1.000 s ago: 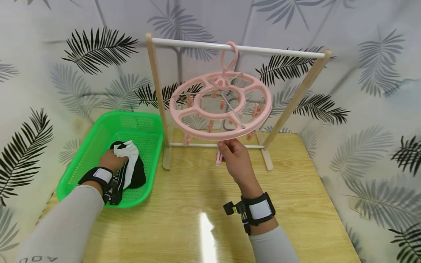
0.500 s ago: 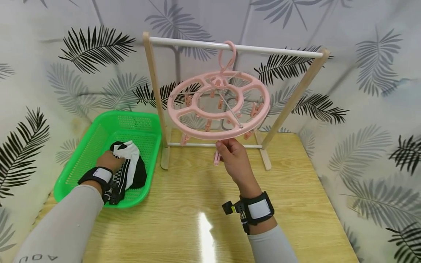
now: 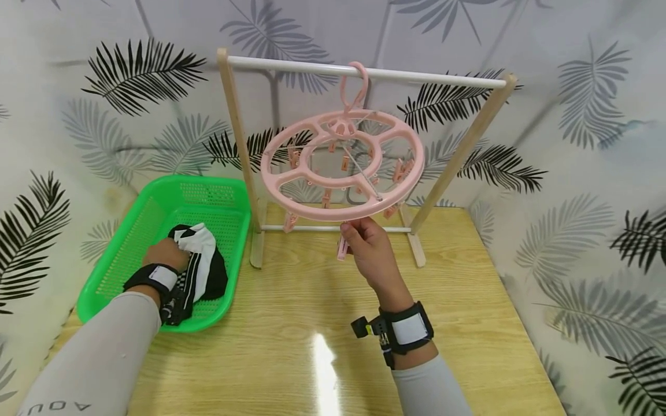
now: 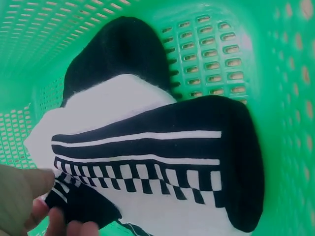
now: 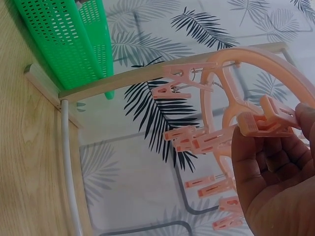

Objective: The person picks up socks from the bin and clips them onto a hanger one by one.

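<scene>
My left hand (image 3: 166, 256) is down in the green basket (image 3: 240, 231). Its thumb and fingers pinch the end of a black-and-white sock (image 4: 142, 152) with stripes and a checkered band. Beside that lies more white and black sock fabric (image 4: 118, 93), partly overlapped by the striped one. Below the front rim of the round pink clip hanger (image 3: 317, 212), my right hand (image 3: 372, 248) pinches a pink clothespin (image 3: 343, 248) between thumb and fingers. In the right wrist view the same clothespin (image 5: 266, 120) shows at the fingertips; whether its jaws are parted I cannot tell.
The hanger hooks over a white rod (image 3: 416, 77) on a wooden stand (image 3: 470, 144). Other pink clothespins (image 5: 211, 142) dangle around its ring. The stand and basket rest on a wooden table (image 3: 291, 323), with a leaf-patterned wall covering (image 3: 572, 231) behind.
The head view has shifted slightly, so everything sits a little further left. The sock under my left hand has shifted, showing more of its stripes. My right hand keeps hold of the clothespin.
</scene>
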A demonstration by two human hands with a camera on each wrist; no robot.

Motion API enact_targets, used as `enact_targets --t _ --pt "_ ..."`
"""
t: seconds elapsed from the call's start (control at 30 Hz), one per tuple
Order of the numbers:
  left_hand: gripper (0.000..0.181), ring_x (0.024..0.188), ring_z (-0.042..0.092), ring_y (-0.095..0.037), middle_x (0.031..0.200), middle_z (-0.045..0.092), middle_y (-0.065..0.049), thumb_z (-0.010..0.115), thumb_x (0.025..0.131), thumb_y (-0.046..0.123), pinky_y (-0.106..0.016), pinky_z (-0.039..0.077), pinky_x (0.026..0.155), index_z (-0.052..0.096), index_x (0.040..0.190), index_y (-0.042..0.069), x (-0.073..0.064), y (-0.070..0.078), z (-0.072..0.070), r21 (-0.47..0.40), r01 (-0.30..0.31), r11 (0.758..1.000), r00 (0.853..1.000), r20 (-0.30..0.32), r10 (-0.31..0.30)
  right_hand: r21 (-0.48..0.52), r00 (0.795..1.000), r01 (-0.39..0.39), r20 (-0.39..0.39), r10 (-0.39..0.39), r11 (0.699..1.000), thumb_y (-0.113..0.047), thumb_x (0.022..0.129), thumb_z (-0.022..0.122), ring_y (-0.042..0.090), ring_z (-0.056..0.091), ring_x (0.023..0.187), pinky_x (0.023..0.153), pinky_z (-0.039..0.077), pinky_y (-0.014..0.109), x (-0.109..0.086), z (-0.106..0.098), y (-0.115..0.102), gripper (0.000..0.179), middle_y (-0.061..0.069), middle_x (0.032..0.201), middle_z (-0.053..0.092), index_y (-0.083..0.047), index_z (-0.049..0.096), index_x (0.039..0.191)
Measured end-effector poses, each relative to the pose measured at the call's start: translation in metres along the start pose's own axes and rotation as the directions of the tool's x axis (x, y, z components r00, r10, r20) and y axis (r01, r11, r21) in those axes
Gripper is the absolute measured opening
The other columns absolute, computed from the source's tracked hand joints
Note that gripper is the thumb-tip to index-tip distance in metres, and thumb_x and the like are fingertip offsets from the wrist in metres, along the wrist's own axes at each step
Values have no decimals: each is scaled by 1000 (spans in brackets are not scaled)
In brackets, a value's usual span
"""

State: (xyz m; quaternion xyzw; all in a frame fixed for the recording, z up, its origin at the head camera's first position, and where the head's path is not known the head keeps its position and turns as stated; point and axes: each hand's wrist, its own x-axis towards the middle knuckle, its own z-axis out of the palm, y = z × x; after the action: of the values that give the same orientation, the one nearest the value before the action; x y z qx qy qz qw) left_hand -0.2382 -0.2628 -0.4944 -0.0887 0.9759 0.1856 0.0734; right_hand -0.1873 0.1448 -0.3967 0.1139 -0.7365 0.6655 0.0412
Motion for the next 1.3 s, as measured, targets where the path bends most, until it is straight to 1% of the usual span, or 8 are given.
enact_targets --t 0.13,0.27,0.33,0.43,0.53,0.73,1.07,1.3 --pt "34 88 59 -55 89 63 -35 50 93 15 -60 50 72 63 79 -13 -1 1 -2 34 -61 998 994 -87 64 13 1000 0 -3 0 1000 -11 103 54 17 61 70 67 57 29 -1 1 -1 17 10 85 57 4 58 109" --pt "31 71 58 -47 66 57 -24 52 88 13 -53 47 61 53 61 -1 -2 5 -5 -38 -101 994 979 -181 92 21 1000 9 8 -9 1000 -13 103 54 17 61 68 67 57 30 0 1 0 19 11 85 57 6 57 109" --pt "25 66 58 -42 65 57 -20 53 87 11 -49 46 58 55 66 -2 -2 10 -8 -90 -112 990 973 -210 91 23 1000 12 12 -13 1000 -14 103 54 18 61 69 67 57 31 1 1 0 21 12 85 57 6 57 110" --pt "24 70 58 -40 78 63 -25 53 89 10 -47 46 61 64 91 -11 -6 21 -14 -162 -127 979 973 -210 91 18 1000 4 5 -4 1000 -15 103 55 19 61 70 69 57 32 0 1 1 21 12 85 57 5 57 110" --pt "31 73 61 -40 93 67 -29 55 92 10 -49 48 63 64 110 -14 -12 31 -20 -177 -179 968 968 -205 141 15 1000 -9 -2 9 1000 -16 103 55 20 61 69 70 57 34 -1 1 2 19 12 85 56 1 57 109" --pt "28 68 61 -36 94 67 -28 57 95 10 -45 46 59 66 107 -13 -30 47 -37 -184 -277 943 949 -210 237 36 1000 9 12 -9 999 -17 103 55 20 61 67 68 57 33 -2 1 3 19 13 84 56 1 57 107" --pt "25 79 62 -34 97 68 -23 60 98 13 -45 46 66 69 112 -6 -73 78 -61 -232 -376 897 899 -324 293 44 1000 22 0 -22 999 -15 103 55 19 61 67 67 56 31 -2 2 1 17 13 83 56 1 58 108" --pt "22 63 53 -25 99 69 -18 67 95 14 -37 40 59 71 112 -1 -105 109 -68 -273 -433 859 867 -388 314 52 1000 30 -5 -30 998 -15 103 56 19 61 67 67 56 31 -3 6 1 18 13 83 56 2 58 107"
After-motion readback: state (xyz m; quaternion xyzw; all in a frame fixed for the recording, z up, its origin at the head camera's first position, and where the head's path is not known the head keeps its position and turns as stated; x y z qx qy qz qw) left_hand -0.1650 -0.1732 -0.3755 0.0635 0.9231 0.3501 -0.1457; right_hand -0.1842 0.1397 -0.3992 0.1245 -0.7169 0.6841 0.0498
